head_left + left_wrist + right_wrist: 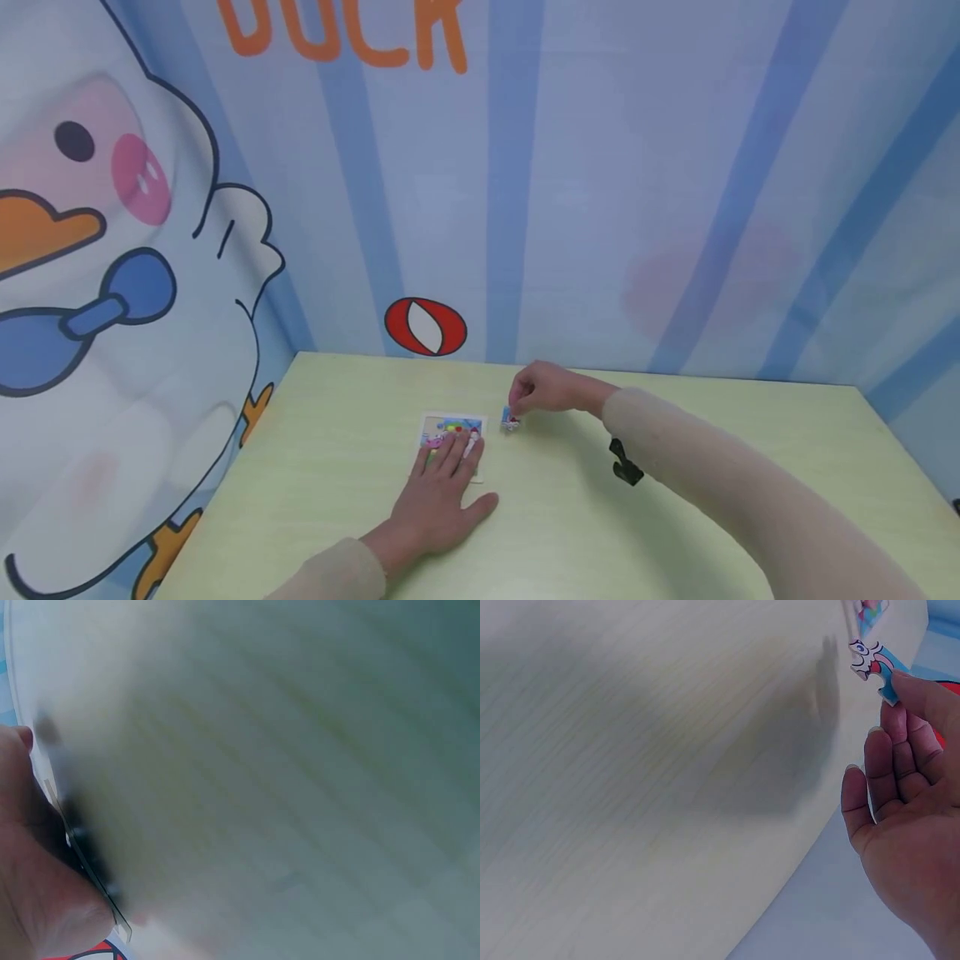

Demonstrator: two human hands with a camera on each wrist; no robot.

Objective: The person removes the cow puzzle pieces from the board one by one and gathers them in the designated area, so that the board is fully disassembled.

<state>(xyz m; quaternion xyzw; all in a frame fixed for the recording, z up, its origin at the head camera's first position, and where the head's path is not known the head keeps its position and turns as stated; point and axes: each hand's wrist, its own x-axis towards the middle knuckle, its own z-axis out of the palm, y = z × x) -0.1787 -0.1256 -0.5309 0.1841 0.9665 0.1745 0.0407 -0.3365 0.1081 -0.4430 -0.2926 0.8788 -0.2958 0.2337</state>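
Note:
My left hand [437,506] lies palm down with its fingers spread over a small picture puzzle [454,424] in a pale frame. Its fingers cover the lower part of the colourful picture. To the right of the frame, my right hand [547,387] pinches a loose jigsaw piece [870,661] between thumb and index finger. Blue, white and red printing shows on the piece, which has a rounded notch in its edge. In the right wrist view the other fingers are loosely bent. The left wrist view holds only part of the left hand [45,892] and the puzzle seen edge-on.
Both hands are over a pale wood-grain table [337,433]. Behind its far edge hangs a blue striped backdrop [585,208], with a large cartoon duck [172,350] on the left side. A black clip-like item [626,463] shows beside the right sleeve.

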